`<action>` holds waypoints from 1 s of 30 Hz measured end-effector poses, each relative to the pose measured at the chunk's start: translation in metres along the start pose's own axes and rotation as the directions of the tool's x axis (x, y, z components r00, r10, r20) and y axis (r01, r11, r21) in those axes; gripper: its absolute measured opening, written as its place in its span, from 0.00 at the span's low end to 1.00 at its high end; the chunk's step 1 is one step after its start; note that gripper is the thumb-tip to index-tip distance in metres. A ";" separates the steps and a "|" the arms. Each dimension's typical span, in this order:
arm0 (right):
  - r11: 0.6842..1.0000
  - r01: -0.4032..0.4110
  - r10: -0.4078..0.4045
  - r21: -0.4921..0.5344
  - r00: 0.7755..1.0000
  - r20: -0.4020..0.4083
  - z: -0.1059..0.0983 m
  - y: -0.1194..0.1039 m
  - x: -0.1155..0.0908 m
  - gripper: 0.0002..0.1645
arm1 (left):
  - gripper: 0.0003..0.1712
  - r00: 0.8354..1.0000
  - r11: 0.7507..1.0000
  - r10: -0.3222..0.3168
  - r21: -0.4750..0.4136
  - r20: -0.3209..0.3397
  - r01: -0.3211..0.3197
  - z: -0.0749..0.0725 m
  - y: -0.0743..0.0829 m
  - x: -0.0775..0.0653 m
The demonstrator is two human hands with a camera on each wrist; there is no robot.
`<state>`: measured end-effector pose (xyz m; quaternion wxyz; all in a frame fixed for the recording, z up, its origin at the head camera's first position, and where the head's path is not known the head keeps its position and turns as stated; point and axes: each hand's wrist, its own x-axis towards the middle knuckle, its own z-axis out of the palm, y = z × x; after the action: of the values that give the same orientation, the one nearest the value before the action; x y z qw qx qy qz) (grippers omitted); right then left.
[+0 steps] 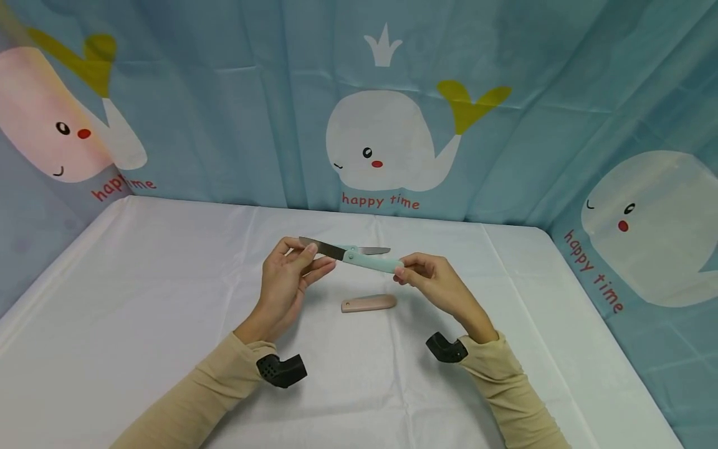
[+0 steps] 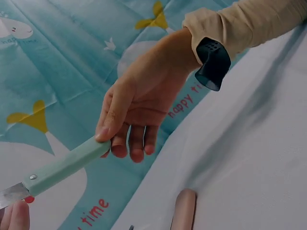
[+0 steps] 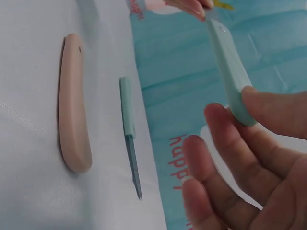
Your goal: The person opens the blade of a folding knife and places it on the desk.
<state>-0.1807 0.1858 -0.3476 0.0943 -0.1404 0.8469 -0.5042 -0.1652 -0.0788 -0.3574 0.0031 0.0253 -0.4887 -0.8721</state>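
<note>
A folding knife with a mint-green handle [image 1: 373,262] is held above the table, its blade unfolded in line with the handle. My left hand [image 1: 286,280] pinches the blade [image 1: 328,249] between thumb and fingers. At the other end, my right hand [image 1: 440,284] pinches the handle's rounded tip, with the remaining fingers loose beside it in the right wrist view. Behind it on the table lies a smaller knife [image 3: 126,108] with a mint handle and bare blade, partly hidden in the head view. A pinkish-beige folded knife [image 1: 368,304] rests nearer, below the hands.
White cloth [image 1: 168,299] with creases covers the table. A blue curtain [image 1: 235,125] printed with whales hangs along the back and sides. Each sleeve carries a black wrist device, one at the left [image 1: 282,371] and one at the right [image 1: 447,347].
</note>
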 end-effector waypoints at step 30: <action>1.000 -0.007 0.009 0.016 0.989 -0.146 0.004 0.024 0.010 0.17 | 0.12 0.969 0.711 -0.161 0.703 0.187 -0.018 -0.032 0.012 0.023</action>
<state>-0.1928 0.1902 -0.3711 0.0349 -0.0989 0.8482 -0.5193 -0.1873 -0.1128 -0.3647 -0.0984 -0.0594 -0.7775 -0.6182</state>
